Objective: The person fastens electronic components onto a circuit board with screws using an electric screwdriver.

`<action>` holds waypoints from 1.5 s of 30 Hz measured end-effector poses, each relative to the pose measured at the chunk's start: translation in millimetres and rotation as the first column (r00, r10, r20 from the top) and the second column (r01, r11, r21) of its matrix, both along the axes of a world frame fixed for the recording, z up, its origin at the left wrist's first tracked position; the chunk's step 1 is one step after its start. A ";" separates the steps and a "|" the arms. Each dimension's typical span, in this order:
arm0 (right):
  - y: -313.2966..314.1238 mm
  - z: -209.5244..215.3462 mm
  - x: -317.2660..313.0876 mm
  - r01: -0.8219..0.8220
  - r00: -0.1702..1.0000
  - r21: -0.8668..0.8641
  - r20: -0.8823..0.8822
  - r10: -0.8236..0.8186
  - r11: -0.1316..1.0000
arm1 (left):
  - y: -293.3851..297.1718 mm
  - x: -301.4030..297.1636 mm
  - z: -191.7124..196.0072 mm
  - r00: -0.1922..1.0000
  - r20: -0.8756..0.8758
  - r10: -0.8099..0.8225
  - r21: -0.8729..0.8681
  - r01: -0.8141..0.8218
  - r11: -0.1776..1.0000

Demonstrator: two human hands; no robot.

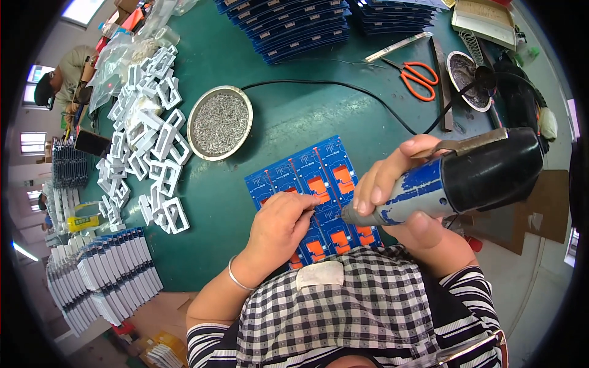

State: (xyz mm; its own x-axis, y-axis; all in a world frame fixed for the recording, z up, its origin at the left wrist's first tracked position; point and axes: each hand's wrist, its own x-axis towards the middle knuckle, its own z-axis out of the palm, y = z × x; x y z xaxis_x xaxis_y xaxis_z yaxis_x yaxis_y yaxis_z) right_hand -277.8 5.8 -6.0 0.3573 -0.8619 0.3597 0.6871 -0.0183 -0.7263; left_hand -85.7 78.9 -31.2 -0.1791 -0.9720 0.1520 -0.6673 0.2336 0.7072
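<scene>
A blue circuit board panel (305, 168) with orange patches lies in front of me on the green table. My left hand (276, 230) rests over it, thumb and fingertips pinched together near the panel's middle. Whatever is in that pinch is too small to make out. In my right hand (389, 175) is an electric screwdriver (420, 190), grey and blue with a black rear end and a metal lever along its side. Its body lies almost level, and the nose points left at the panel beside my left fingertips. The tip's contact with the panel cannot be made out.
A metal bowl (250, 122) of small screws stands beyond the panel. White plastic frames (164, 141) are heaped at left, above stacked assemblies (104, 276). Blue boards (288, 27) pile up at the back. Orange-handled scissors (419, 80), a black cable (331, 82) and another bowl (453, 67) lie at right.
</scene>
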 end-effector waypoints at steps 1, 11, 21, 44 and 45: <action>-0.3 -0.5 0.4 0.000 1.000 0.000 0.003 0.000 1.000 | 0.4 0.6 -0.4 1.000 0.022 -0.004 -0.012 0.004 1.000; -0.8 -2.9 3.2 0.001 1.000 -0.091 -0.013 -0.002 0.996 | 2.3 -2.4 -4.7 0.995 0.101 -0.020 -0.071 0.027 0.997; 2.8 12.5 6.8 -0.119 0.974 -0.251 -0.218 0.064 0.961 | 1.0 1.3 -2.4 0.979 0.189 -0.075 -0.157 0.106 0.982; -2.6 -19.1 39.5 -0.110 0.912 -0.479 -0.397 -0.104 0.871 | 4.9 4.6 0.3 1.000 -0.023 -0.003 -0.137 0.000 0.991; -0.9 -27.3 34.0 -0.110 0.911 -0.484 -0.398 -0.106 0.868 | 6.3 5.6 0.6 1.000 -0.024 -0.003 -0.143 0.000 0.990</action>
State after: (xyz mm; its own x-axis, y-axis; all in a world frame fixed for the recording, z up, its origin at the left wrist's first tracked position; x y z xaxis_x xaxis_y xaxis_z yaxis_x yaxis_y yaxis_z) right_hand -243.8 4.9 -33.3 0.5634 -0.6117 0.5554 0.3396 -0.4413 -0.8306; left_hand -80.1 85.2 -30.6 -0.1750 -0.9398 0.2935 -0.6500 0.3342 0.6825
